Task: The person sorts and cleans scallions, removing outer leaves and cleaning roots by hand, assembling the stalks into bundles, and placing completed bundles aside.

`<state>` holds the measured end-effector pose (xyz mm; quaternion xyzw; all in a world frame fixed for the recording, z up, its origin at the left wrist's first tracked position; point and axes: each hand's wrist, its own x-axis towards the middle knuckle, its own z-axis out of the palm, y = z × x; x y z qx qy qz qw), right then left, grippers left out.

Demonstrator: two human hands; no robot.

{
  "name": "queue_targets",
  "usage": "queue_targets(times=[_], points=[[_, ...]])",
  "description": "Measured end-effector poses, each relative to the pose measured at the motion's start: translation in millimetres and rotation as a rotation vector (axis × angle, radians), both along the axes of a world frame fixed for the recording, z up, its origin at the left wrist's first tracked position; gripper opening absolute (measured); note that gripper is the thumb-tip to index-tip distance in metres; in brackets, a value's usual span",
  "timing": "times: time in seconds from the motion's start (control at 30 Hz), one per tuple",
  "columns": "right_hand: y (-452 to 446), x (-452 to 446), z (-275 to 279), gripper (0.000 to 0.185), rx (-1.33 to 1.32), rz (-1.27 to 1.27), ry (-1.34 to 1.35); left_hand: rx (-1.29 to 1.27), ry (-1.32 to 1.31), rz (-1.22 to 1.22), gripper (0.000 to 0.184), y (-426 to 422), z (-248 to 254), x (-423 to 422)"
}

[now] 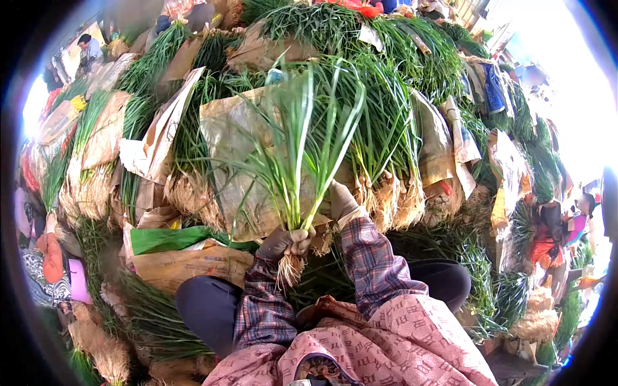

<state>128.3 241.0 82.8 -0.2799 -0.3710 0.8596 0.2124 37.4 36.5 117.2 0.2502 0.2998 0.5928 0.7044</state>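
Note:
My gloved left hand (286,246) is closed round the lower stems of a bunch of spring onions (295,193). Pale roots (290,270) hang below the fist, and the green leaves fan upward, a little blurred at the top. To the right of the stems is my gloved right hand (343,201), raised higher than the left, its fingers mostly hidden from this angle. Behind the held bunch lies a worn sheet of brown paper (225,148) across piled greens. More rooted spring onions (386,154) lean just beyond my right hand.
Large heaps of spring onions (309,26) rise in front and on both sides. Paper wrappers (161,138) are tucked among them. A folded brown paper piece (193,270) lies by my left knee. A person (90,51) sits far left; another person (553,228) is at far right.

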Motion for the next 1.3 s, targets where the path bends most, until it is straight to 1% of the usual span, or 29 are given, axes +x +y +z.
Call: queue_targets(times=[0.03, 0.07, 0.1, 0.17, 0.2, 0.23, 0.27, 0.3, 0.33, 0.4, 0.43, 0.53, 0.57, 0.63, 0.67, 0.7, 0.73, 0.77, 0.8, 0.87, 0.97, 1.03, 1.07, 1.1, 1.13, 1.17, 1.23, 1.27, 1.3], points=[[7, 1, 11, 0.032, -0.219, -0.02, 0.298, 0.183, 0.203, -0.11, 0.03, 5, -17, -14], [5, 22, 76, 0.022, 0.176, -0.279, -0.037, 0.205, 0.145, -0.096, 0.029, -6, -19, -21], [69, 66, 25, 0.017, -0.16, -0.081, 0.429, 0.229, 0.086, -0.083, 0.029, -17, -19, -27], [71, 78, 79, 0.015, -0.078, -0.179, 0.139, 0.211, -0.154, -0.014, 0.027, -12, -33, -31], [70, 84, 90, 0.015, 0.051, -0.194, -0.062, 0.174, -0.062, 0.083, 0.028, -8, -6, -25], [61, 89, 81, 0.027, 0.006, 0.01, -0.294, 0.188, -0.074, 0.162, 0.029, 0, -1, -17], [45, 93, 66, 0.031, 0.278, 0.346, -0.565, 0.206, -0.087, 0.245, 0.029, 10, 2, -10], [19, 92, 55, 0.035, 0.988, 0.883, -0.91, 0.382, -0.158, 0.243, 0.03, 21, 5, -7], [-10, 92, 62, 0.041, 1.32, 1.24, -1.046, 0.432, -0.235, 0.267, 0.03, 23, 31, 2], [-42, 83, 95, 0.052, 1.358, 1.403, -1.14, 0.308, -0.348, 0.392, 0.031, 30, 40, 11], [-38, 77, 118, 0.058, 1.311, 1.24, -1.22, 0.256, -0.269, 0.412, 0.031, 33, 41, 13], [3, 71, 110, 0.04, 1.598, -0.008, -1.184, 0.081, -0.301, 0.423, 0.03, 46, -5, 21], [10, 65, 106, 0.041, 1.477, 0.053, -1.298, -0.082, -0.204, 0.399, 0.03, 45, -48, 14], [24, 53, 97, 0.043, 1.226, 0.158, -1.503, -0.129, -0.149, 0.449, 0.027, 46, -28, 30], [33, 51, 81, 0.037, 1.246, 0.18, -1.405, -0.206, -0.138, 0.478, 0.026, 45, -39, 32], [36, 55, 75, 0.031, 1.389, 0.026, -1.082, -0.234, -0.133, 0.48, 0.028, 48, -55, 27], [30, 56, 85, 0.026, 1.486, -0.111, -0.75, -0.157, -0.177, 0.477, 0.027, 48, -37, 27], [30, 58, 97, 0.018, 1.728, -0.305, -0.748, -0.091, -0.217, 0.467, 0.026, 45, -19, 29], [30, 52, 106, 0.016, 1.769, -0.545, -0.511, -0.032, -0.254, 0.45, 0.025, 43, -5, 29], [28, 51, 106, 0.016, 1.681, -0.428, -0.909, 0.015, -0.317, 0.388, 0.027, 39, -27, 17], [-4, 48, 97, 0.016, 1.774, -0.356, -0.765, -0.107, -0.197, 0.376, 0.03, 42, -16, 11], [-40, 39, 77, 0.018, 1.824, -0.25, -0.661, -0.206, -0.11, 0.445, 0.03, 30, 34, 28], [-51, 33, 59, 0.018, 1.927, -0.19, -0.586, -0.15, 0.039, 0.439, 0.031, 26, 19, 28], [-68, 33, 63, 0.017, 1.937, 0.108, -0.776, -0.093, 0.19, 0.431, 0.033, 25, -5, 25], [-69, 32, 55, 0.014, 1.982, 0.0, -0.584, -0.036, 0.343, 0.421, 0.034, 21, -8, 22], [-63, 31, 50, 0.019, 1.75, 0.101, -0.573, 0.063, 0.876, 0.437, 0.036, 12, -11, 17], [-48, 26, 73, 0.041, 1.066, 0.233, -0.712, -0.089, 0.256, 0.332, 0.035, 10, -49, 4], [-26, 23, 35, 0.051, 1.076, 0.112, -0.639, -0.156, -0.057, 0.272, 0.034, 9, -63, 0], [-6, 16, 12, 0.055, 0.836, 0.226, -0.663, -0.185, 0.069, 0.222, 0.031, 11, -60, -7]])
